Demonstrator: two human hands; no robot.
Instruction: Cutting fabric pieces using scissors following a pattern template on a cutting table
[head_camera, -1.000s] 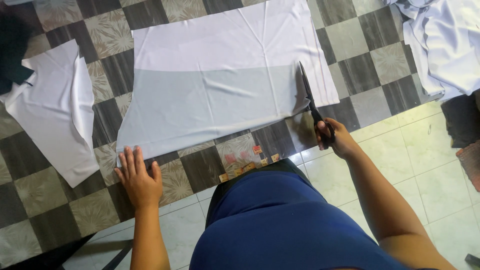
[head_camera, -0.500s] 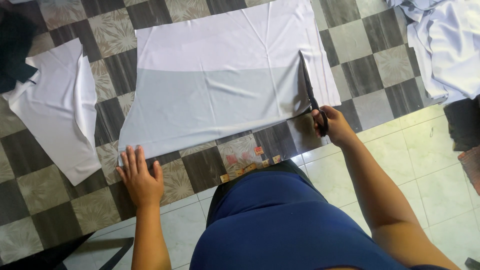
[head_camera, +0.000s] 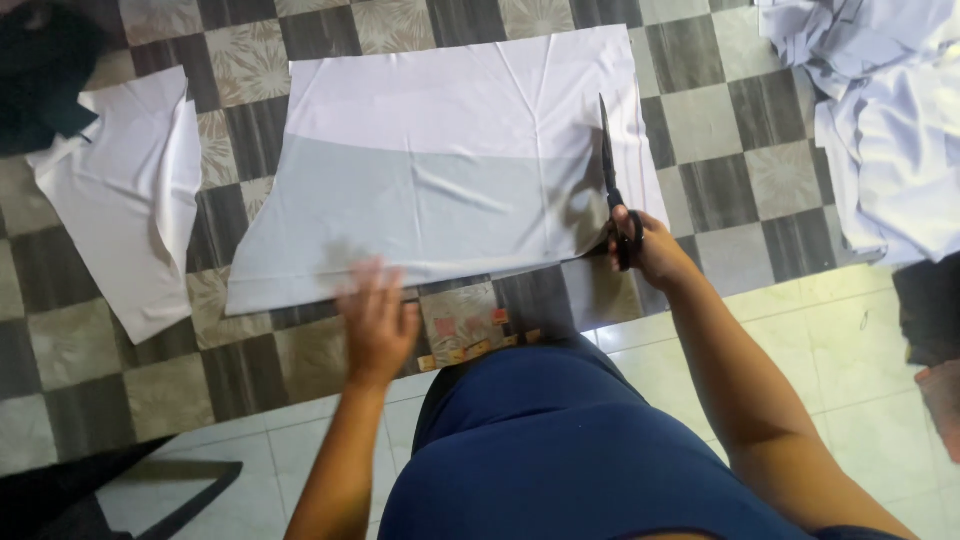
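A large white fabric piece (head_camera: 450, 170) lies flat on the checkered floor, its lower half covered by a greyer layer. My right hand (head_camera: 650, 250) grips black scissors (head_camera: 610, 175) whose blades point away from me along the fabric's right side, with a narrow strip to their right. My left hand (head_camera: 378, 320) hovers blurred over the fabric's near edge, fingers spread, holding nothing.
A smaller white cut piece (head_camera: 130, 200) lies to the left, dark cloth (head_camera: 40, 70) beyond it. A heap of white fabric (head_camera: 880, 120) sits at the far right. Small orange scraps (head_camera: 470, 345) lie on the tile near my blue-clad lap. A dark object (head_camera: 925, 310) sits at right.
My left hand has moved right from the fabric's lower left corner to its near edge. The scissors have advanced farther up the fabric's right side.
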